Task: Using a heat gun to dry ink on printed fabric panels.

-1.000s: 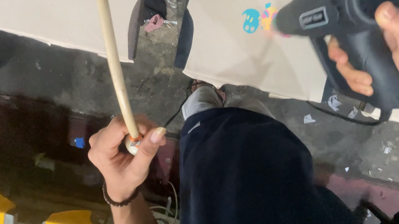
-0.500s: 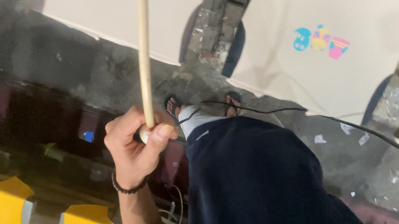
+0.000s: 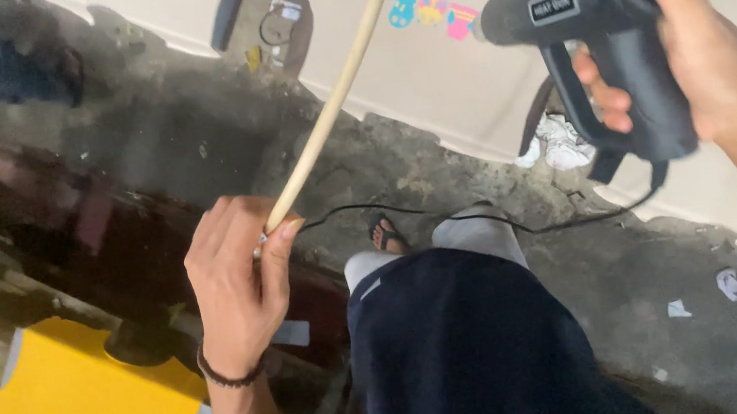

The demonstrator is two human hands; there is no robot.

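The right hand (image 3: 704,64) has swung back into view, gripping a dark pistol-shaped heat gun (image 3: 594,2). The left hand (image 3: 235,283) pinches a pale slender cane rod (image 3: 330,107) left of the gun; its nozzle seems aimed at the rod, so keep the heat moving

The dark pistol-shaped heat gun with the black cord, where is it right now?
In the head view's upper right, the dark heat gun is gripped in the right hand, raised beside the pale rod that the left hand holds.
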